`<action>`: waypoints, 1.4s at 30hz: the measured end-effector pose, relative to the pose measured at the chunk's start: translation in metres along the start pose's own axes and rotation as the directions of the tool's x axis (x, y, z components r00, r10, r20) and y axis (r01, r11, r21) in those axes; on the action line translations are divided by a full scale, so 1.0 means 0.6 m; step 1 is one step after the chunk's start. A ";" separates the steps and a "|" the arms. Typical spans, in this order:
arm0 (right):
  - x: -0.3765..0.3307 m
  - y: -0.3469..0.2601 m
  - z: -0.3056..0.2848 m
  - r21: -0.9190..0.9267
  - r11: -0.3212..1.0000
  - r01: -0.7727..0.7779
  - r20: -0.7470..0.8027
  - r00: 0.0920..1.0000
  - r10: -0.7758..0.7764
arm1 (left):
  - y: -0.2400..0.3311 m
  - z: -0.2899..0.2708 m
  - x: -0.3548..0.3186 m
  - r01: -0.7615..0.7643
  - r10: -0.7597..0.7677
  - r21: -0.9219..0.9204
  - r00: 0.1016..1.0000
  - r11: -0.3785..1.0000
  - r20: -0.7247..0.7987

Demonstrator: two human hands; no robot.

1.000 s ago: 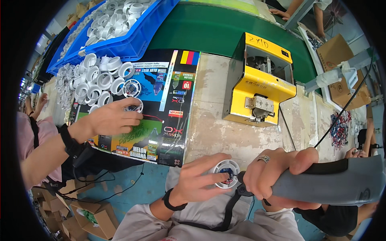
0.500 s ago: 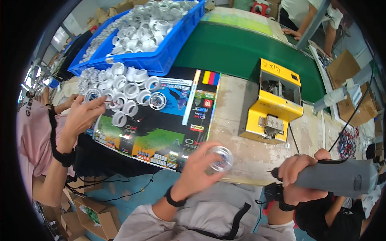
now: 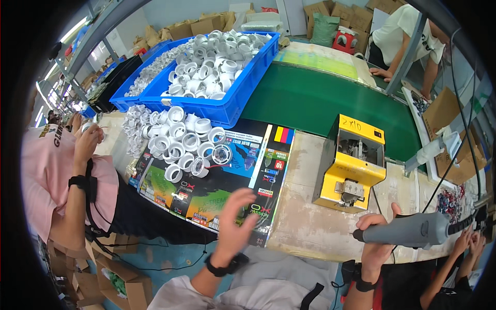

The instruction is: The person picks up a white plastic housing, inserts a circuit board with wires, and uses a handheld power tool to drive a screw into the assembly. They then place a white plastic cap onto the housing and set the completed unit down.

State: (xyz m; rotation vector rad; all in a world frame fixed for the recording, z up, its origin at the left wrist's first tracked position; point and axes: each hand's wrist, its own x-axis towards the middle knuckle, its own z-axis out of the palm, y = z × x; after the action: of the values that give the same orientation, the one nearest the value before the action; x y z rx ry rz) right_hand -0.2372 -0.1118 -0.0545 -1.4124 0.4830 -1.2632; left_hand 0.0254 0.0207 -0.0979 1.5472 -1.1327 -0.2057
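Note:
My left hand (image 3: 236, 227) is over the near edge of the printed sheet, fingers spread and slightly blurred, with no object visible in it. My right hand (image 3: 376, 240) grips a grey electric screwdriver (image 3: 405, 231), held roughly level with its dark tip toward the left. Beyond my left hand lies a pile of white plastic rings (image 3: 176, 150). At the pile's near right side rests a ring with a small circuit inside (image 3: 222, 154). Another white ring (image 3: 200, 166) lies just in front of it, a thin red wire beside it.
A blue crate (image 3: 206, 106) full of white rings stands behind the pile. A yellow machine (image 3: 351, 173) sits right of centre, before a green belt (image 3: 330, 101). At left a co-worker in a pink shirt (image 3: 67, 191) holds a small part. More people are at far right.
My left hand has let go of the clear ring and moved left, its fingers spread. Another ring now lies at the pile's near edge. The co-worker's hand has drawn back left. The view has shifted.

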 end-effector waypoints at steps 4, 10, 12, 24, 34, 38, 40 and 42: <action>-0.025 0.032 -0.002 -0.064 0.995 0.071 -0.049 0.996 -0.074 | 0.018 0.067 -0.034 -0.142 0.145 0.139 0.989 0.980 -0.007; -0.092 0.081 -0.039 -0.012 0.998 -0.054 -0.320 0.946 0.048 | -0.002 0.113 -0.031 -0.006 0.023 -0.077 0.977 0.997 0.214; -0.103 0.095 -0.059 0.004 1.000 -0.026 -0.350 0.936 0.025 | -0.001 0.117 -0.022 -0.114 0.097 0.050 0.962 0.992 0.254; -0.121 0.143 -0.062 -0.222 0.970 -0.096 -0.365 0.931 0.008 | 0.040 0.106 -0.027 -0.105 0.083 0.066 0.959 0.992 0.270; -0.066 0.078 -0.052 -0.170 0.952 -0.256 -0.471 0.870 0.150 | 0.039 0.102 -0.020 -0.094 0.075 0.059 0.961 0.994 0.265; -0.063 0.084 -0.057 -0.125 0.959 -0.253 -0.454 0.874 0.171 | 0.037 0.108 -0.016 -0.053 0.040 0.043 0.968 0.998 0.248; -0.062 0.087 -0.051 -0.052 0.985 -0.161 -0.496 0.861 0.115 | 0.040 0.106 -0.017 -0.067 0.053 0.048 0.970 0.997 0.235; -0.069 0.101 -0.053 -0.073 0.986 -0.152 -0.528 0.844 0.091 | 0.036 0.106 -0.019 -0.081 0.067 0.056 0.973 0.995 0.223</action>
State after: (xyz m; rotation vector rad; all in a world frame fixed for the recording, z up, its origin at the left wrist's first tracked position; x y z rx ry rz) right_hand -0.2580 -0.1087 -0.1317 -1.0901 1.0153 -1.5357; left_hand -0.0342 -0.0107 -0.1063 1.5638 -1.3810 -0.2989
